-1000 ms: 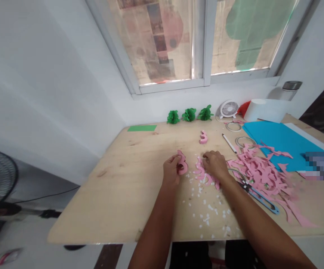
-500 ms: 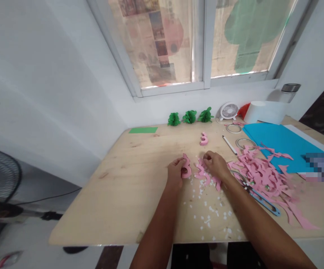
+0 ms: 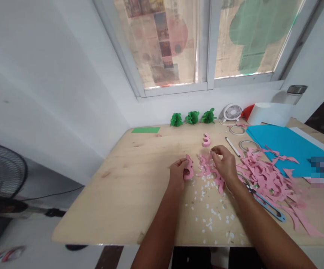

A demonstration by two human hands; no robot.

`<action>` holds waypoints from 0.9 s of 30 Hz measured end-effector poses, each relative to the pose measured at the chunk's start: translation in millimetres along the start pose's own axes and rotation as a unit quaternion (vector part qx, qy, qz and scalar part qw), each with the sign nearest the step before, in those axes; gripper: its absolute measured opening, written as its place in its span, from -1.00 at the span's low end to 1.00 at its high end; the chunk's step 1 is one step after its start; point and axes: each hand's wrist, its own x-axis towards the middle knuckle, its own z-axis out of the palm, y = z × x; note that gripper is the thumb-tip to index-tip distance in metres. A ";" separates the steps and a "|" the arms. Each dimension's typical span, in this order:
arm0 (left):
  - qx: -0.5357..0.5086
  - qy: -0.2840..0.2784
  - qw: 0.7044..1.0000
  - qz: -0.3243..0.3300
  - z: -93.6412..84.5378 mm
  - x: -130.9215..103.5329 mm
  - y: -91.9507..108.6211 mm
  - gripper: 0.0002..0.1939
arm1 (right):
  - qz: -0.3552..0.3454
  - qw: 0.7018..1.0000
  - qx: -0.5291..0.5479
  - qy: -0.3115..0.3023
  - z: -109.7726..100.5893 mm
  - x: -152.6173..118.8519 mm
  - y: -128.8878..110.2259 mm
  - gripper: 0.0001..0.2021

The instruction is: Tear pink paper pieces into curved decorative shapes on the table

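Note:
My left hand (image 3: pixel 178 171) pinches a pink scalloped paper cutout (image 3: pixel 189 172) by its left edge, a little above the wooden table. My right hand (image 3: pixel 222 161) is closed, thumb and finger pressed together, at the upper right of a blurred pink cutout (image 3: pixel 204 166) that seems to hang from the fingertips. Below its palm lies another pink cutout (image 3: pixel 219 183), partly covered. Beyond both hands sits a small curled pink paper piece (image 3: pixel 206 140). White paper bits (image 3: pixel 208 223) are scattered between my forearms.
Right of my right arm lie a heap of pink scraps (image 3: pixel 271 177), blue-handled scissors (image 3: pixel 271 209), a white pen (image 3: pixel 233 147), wire rings (image 3: pixel 248 145) and blue sheets (image 3: pixel 285 144). Green paper shapes (image 3: pixel 192 117), a green strip (image 3: pixel 145 130) and a small white fan (image 3: pixel 232 112) line the back.
My right hand has shifted up and right, away from my left hand. The pink cutout by its fingertips has moved and blurred. My left hand keeps its hold; the view has turned slightly.

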 end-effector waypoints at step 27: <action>-0.003 -0.041 0.999 -0.034 5.3 -7.2 4.6 -0.73 | 0.067 0.996 0.048 -0.026 0.0 3.4 1.1 -0.74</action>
